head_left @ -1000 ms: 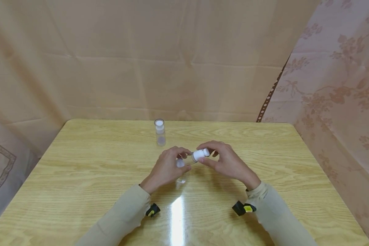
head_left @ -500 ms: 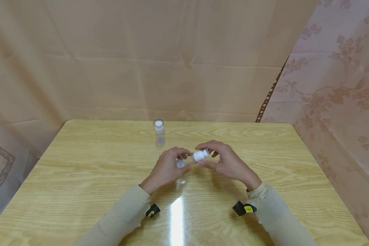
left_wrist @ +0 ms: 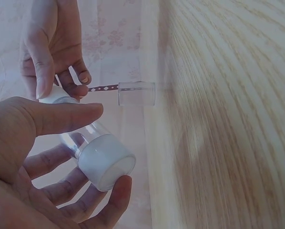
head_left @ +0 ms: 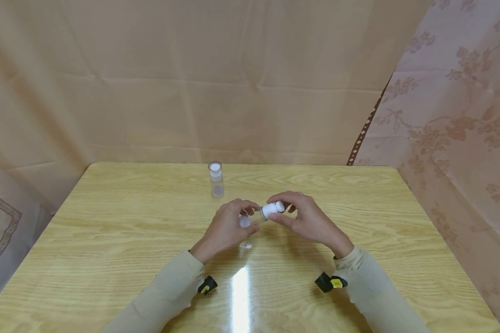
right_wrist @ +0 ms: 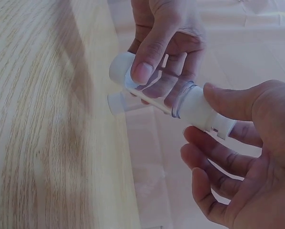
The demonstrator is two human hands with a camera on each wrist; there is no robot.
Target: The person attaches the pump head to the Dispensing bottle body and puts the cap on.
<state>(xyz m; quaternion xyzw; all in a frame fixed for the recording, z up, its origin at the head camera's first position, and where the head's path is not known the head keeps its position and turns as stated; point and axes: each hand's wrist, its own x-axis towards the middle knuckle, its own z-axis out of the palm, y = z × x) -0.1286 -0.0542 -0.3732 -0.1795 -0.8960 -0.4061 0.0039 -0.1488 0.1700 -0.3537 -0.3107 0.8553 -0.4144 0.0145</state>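
Observation:
A clear bottle (right_wrist: 164, 90) with a white base (left_wrist: 106, 162) and a white pump top (head_left: 271, 209) is held tilted above the table, its top pointing to the right. My left hand (head_left: 226, 225) grips the bottle's clear body near the base, thumb on one side and fingers on the other. At the other end, my right hand (head_left: 306, 217) pinches the white top between thumb and fingers. A small clear cap (left_wrist: 137, 94) stands on the table beyond the bottle in the left wrist view; the left hand is close above it in the head view.
A second clear bottle (head_left: 216, 180) with a white top stands upright toward the back of the wooden table (head_left: 129, 222). Beige curtain (head_left: 171, 92) hangs along the table's far edge, and a floral cloth (head_left: 462, 120) hangs at the right.
The right fingers have shifted slightly on the white top. The left hand and the bottle hold nearly the same place.

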